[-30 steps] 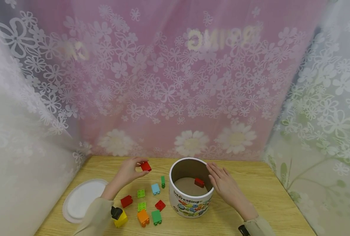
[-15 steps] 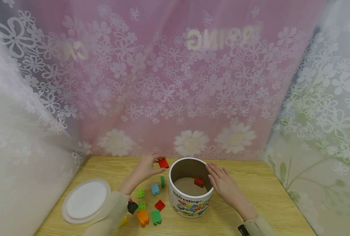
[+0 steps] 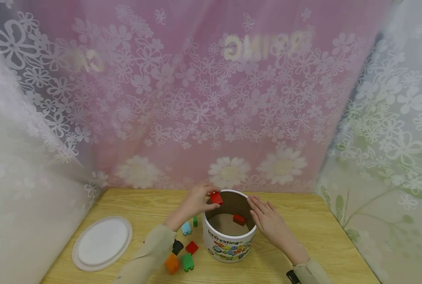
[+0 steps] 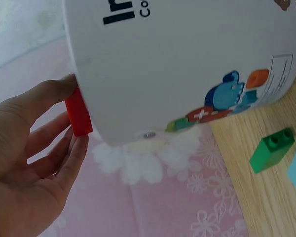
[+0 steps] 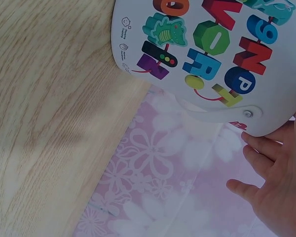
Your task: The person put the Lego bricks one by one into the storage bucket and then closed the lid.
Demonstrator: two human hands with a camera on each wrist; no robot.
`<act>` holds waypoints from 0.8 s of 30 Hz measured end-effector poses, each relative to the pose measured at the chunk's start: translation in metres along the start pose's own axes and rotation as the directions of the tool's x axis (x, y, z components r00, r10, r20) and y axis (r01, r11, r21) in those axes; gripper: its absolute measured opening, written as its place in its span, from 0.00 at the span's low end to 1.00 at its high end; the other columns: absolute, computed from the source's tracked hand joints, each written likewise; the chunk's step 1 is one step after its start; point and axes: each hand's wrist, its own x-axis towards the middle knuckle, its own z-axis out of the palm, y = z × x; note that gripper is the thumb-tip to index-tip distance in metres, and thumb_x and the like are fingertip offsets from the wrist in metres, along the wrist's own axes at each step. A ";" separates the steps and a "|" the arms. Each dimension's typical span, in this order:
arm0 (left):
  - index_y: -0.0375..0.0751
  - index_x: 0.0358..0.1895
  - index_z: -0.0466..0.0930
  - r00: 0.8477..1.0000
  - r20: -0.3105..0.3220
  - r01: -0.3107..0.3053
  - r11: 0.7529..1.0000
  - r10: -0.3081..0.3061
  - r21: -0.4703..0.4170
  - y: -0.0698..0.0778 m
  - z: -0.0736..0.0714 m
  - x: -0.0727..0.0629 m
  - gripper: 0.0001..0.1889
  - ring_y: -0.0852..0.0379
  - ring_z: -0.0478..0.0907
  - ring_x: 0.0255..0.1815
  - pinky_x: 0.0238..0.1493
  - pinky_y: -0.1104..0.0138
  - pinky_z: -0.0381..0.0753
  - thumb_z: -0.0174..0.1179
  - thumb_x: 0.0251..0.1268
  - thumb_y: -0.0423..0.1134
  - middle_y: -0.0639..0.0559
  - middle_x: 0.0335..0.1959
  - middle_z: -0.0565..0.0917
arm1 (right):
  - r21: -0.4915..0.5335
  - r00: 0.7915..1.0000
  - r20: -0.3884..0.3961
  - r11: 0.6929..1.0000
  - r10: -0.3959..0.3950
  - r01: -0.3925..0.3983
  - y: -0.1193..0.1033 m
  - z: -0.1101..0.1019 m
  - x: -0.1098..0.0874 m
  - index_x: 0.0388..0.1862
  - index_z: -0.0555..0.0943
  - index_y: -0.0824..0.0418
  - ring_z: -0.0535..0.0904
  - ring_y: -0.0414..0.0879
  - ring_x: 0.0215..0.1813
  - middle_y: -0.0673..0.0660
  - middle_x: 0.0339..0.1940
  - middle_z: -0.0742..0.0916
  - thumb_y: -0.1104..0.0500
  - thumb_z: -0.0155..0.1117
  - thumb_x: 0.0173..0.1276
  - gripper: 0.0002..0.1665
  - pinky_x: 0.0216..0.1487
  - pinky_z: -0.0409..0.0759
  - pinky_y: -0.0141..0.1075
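Note:
My left hand [image 3: 194, 203] pinches a red toy block [image 3: 216, 198] between thumb and fingers, over the left part of the round white bucket's opening. In the left wrist view the red block [image 4: 79, 112] shows right at the rim of the bucket [image 4: 123, 74]. The bucket [image 3: 228, 248] stands upright on the table, printed with colourful pictures. One dark red block [image 3: 239, 219] lies on its floor inside. With fingers straight, my right hand [image 3: 269, 221] rests on the bucket's right rim; the right wrist view shows that hand [image 5: 281, 173] beside the printed wall.
Left of the bucket lie a light blue block [image 3: 186, 228], a small green block [image 3: 195, 221], a red block [image 3: 192, 247], an orange block [image 3: 172, 263] and a green block [image 3: 188, 262]. A white round lid [image 3: 102, 242] lies at the table's left. A flowered pink curtain [image 3: 196, 98] hangs behind.
My left hand has carried the red block rightward from beside the bucket to above its opening. The left sleeve now hides several blocks on the table. My right hand stays on the rim.

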 end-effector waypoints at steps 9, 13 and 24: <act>0.38 0.58 0.83 0.999 0.044 0.027 0.999 -0.026 -0.026 0.006 0.024 0.010 0.23 0.50 0.81 0.49 0.48 0.62 0.84 0.74 0.60 0.40 0.46 0.51 0.84 | -0.008 1.000 0.013 1.000 0.013 -0.012 0.001 0.001 0.000 0.75 0.70 0.64 0.68 0.56 0.76 0.62 0.74 0.75 0.55 0.57 0.79 0.30 0.74 0.65 0.60; 0.38 0.58 0.84 0.998 0.049 0.028 0.999 -0.027 -0.030 0.006 0.034 0.014 0.23 0.50 0.81 0.49 0.48 0.64 0.85 0.75 0.59 0.40 0.46 0.52 0.85 | -0.005 1.000 0.012 1.000 0.011 -0.011 0.001 0.001 0.000 0.75 0.71 0.63 0.68 0.56 0.76 0.62 0.74 0.75 0.55 0.58 0.78 0.30 0.74 0.65 0.61; 0.39 0.55 0.85 0.999 0.038 -0.015 1.000 0.014 0.026 0.004 0.052 0.021 0.22 0.51 0.82 0.47 0.48 0.66 0.83 0.77 0.56 0.38 0.47 0.47 0.84 | -0.003 1.000 0.014 1.000 0.001 -0.001 0.001 0.000 0.000 0.75 0.71 0.64 0.68 0.56 0.76 0.61 0.74 0.75 0.55 0.57 0.79 0.29 0.74 0.65 0.61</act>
